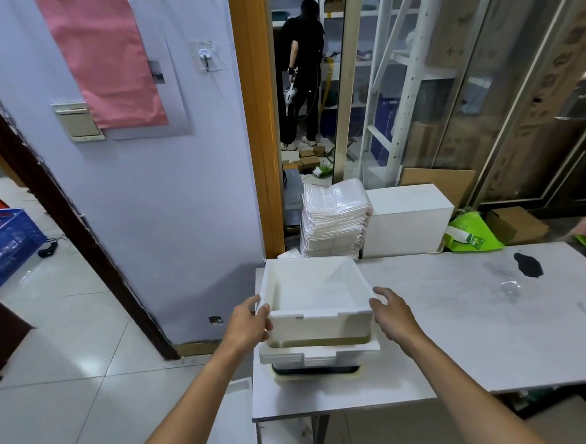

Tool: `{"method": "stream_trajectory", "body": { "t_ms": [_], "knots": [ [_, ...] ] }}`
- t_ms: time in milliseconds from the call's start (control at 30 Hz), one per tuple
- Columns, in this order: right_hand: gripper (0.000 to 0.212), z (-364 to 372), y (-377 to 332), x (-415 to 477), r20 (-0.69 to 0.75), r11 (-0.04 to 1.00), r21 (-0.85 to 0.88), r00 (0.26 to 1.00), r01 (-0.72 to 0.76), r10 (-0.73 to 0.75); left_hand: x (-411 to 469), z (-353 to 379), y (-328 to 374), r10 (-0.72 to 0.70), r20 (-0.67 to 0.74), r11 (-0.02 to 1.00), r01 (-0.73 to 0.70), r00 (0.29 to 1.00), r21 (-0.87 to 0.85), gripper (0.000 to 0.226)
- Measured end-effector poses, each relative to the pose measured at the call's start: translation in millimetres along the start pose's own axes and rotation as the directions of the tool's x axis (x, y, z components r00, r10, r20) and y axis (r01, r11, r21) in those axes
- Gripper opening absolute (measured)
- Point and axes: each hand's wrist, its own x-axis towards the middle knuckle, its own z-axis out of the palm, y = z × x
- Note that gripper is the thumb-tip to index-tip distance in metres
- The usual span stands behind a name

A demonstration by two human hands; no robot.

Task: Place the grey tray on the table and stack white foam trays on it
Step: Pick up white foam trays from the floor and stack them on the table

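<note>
Atop stack (320,354) — left hand (248,324) grips tray (319,318).

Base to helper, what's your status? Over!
Left hand grips top foam tray, near-left corner. Right hand at right corner, grip unclear. Stack sits on grey tray. Nothing blocking.

- The pale desk (463,331), its top scuffed and smudged, runs out to the right of both grips.
- A grey tray (316,370) lies directly on it, below and between the left grip (248,324) and the right grip (393,313), under the white foam trays (322,323).
- A black patch (529,264) marks the top, well right of the right grip.
</note>
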Motion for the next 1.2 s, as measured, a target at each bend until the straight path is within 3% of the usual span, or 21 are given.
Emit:
{"method": "stream_trajectory", "body": {
  "t_ms": [367, 1200],
  "knots": [
    [0.053, 5, 16, 2, 0.072, 0.981, -0.192, 0.997, -0.011, 0.025, 0, 3, -21, -0.008, 0.015, 0.982, 0.005, 1.000, 0.188, 0.050],
    [0.049, 15, 38, -3, 0.021, 0.876, -0.479, 0.998, 0.057, -0.053, 5, 13, -43, -0.078, 0.096, 0.973, 0.055, 0.992, 0.224, 0.058]
  ]
}}
